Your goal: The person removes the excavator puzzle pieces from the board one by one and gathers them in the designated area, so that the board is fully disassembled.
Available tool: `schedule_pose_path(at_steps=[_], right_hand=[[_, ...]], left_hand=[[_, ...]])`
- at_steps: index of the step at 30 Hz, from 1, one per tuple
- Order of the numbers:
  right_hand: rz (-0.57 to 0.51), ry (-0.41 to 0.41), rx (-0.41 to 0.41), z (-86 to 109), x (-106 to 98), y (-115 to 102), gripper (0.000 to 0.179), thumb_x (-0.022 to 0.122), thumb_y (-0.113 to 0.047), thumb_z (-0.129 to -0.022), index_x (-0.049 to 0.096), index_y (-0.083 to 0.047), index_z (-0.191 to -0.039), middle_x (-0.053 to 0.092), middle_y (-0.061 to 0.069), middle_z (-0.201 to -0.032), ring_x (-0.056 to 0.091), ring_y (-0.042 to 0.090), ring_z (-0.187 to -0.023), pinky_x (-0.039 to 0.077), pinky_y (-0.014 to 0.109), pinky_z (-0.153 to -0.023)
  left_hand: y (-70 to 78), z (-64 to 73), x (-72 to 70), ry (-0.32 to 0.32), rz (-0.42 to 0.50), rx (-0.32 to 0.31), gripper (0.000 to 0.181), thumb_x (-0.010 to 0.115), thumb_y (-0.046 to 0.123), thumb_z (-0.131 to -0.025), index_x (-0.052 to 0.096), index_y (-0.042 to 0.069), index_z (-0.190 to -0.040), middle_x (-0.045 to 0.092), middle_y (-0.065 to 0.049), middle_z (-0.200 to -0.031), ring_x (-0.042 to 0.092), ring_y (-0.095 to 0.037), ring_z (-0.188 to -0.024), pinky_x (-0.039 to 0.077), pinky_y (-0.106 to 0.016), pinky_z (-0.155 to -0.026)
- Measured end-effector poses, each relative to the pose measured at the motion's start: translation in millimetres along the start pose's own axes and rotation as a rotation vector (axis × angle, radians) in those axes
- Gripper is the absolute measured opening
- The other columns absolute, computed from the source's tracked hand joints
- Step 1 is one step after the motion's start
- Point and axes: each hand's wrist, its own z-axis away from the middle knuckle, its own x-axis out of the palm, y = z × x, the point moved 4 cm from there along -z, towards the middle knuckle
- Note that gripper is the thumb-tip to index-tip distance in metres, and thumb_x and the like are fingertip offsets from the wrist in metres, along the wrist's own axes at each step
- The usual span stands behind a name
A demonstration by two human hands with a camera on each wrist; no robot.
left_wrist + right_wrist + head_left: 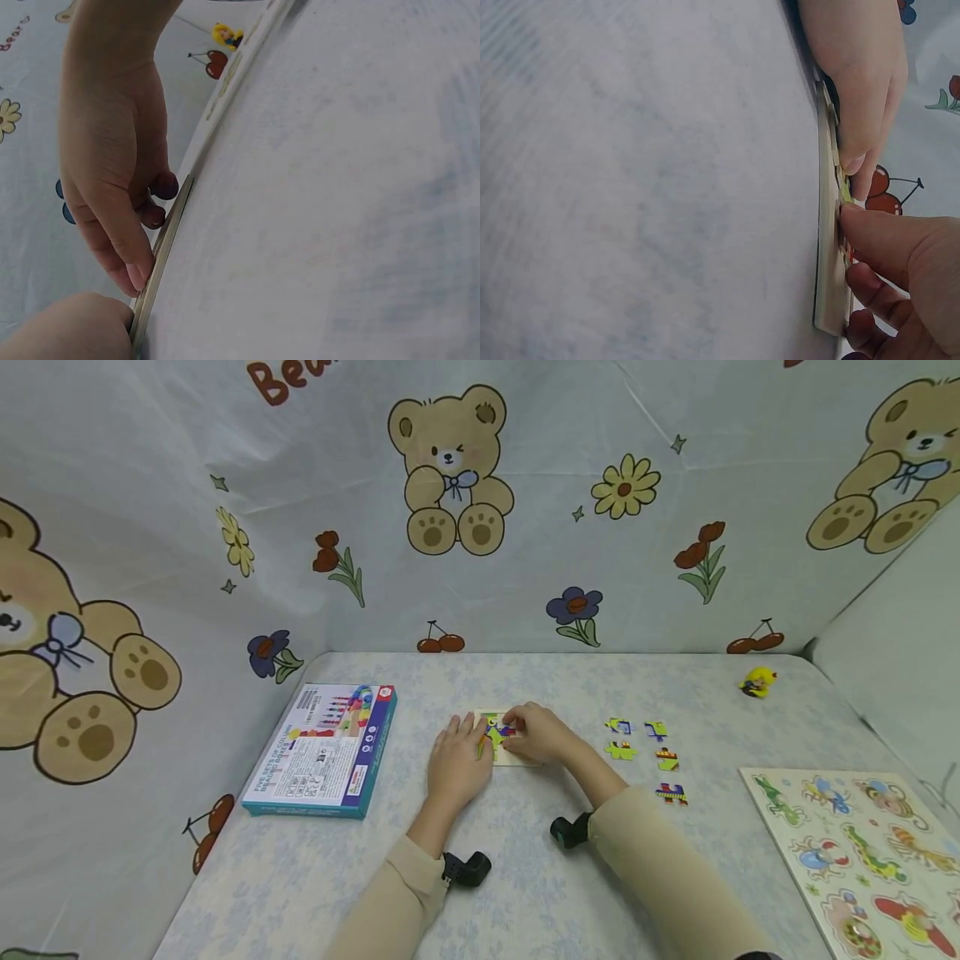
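Note:
A small wooden puzzle board (pixel 517 761) lies near the middle of the table, with colourful jigsaw pieces fitted in its left part. My left hand (pixel 459 766) lies with fingers extended over the board's left edge, its fingertips beside the fitted pieces. Over the upper right of the board, my right hand (pixel 542 735) pinches a puzzle piece (pixel 510 724) between thumb and curled fingers, mostly hidden by them. The right wrist view shows the right thumb (pixel 885 234) low against the pieces, just above the board's pale edge (pixel 828 285).
Several loose puzzle pieces (pixel 620 750) lie right of the board. A teal-edged box (pixel 322 752) rests at the left. At the right are a larger wooden animal puzzle (pixel 832 827) and, farther back, a small yellow figurine (pixel 757 682). A printed bear cloth (pixel 540 527) hangs behind.

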Motion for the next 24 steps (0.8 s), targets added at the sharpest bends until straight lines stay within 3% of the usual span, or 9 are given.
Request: schedule_pose_path(at_steps=[7,16,24], right_hand=[[-0.061,-0.013,0.009,-2.1,0.1,0.6,0.036,0.074,-0.02,-0.089,0.062,-0.005,-0.119,0.06,0.009,-0.108,0.055,0.02,-0.097,0.05,0.038,-0.09],[-0.218,-0.003,0.073,9.3,-5.8,6.4,0.031,0.069,-0.016,-0.093,0.055,-0.012,-0.12,0.064,0.007,-0.098,0.059,0.017,-0.08,0.049,0.027,-0.068],[-0.293,-0.043,0.087,36.0,-25.4,22.3,0.029,0.069,-0.017,-0.093,0.056,-0.012,-0.118,0.065,0.007,-0.095,0.058,0.018,-0.074,0.049,0.028,-0.064]], left_hand=[[0.6,-0.2,-0.7,-0.005,-0.003,-0.011,0.049,0.04,0.039,-0.103,0.048,0.022,-0.148,0.038,-0.003,-0.159,0.026,-0.029,-0.152,0.021,-0.049,-0.125],[1.5,-0.1,1.3,0.002,-0.01,-0.006,0.049,0.039,0.039,-0.103,0.049,0.021,-0.148,0.039,-0.003,-0.158,0.027,-0.029,-0.151,0.022,-0.048,-0.124],[1.6,0.2,1.7,-0.01,-0.007,-0.031,0.05,0.037,0.04,-0.104,0.045,0.023,-0.149,0.035,-0.002,-0.16,0.024,-0.028,-0.152,0.018,-0.046,-0.125]])
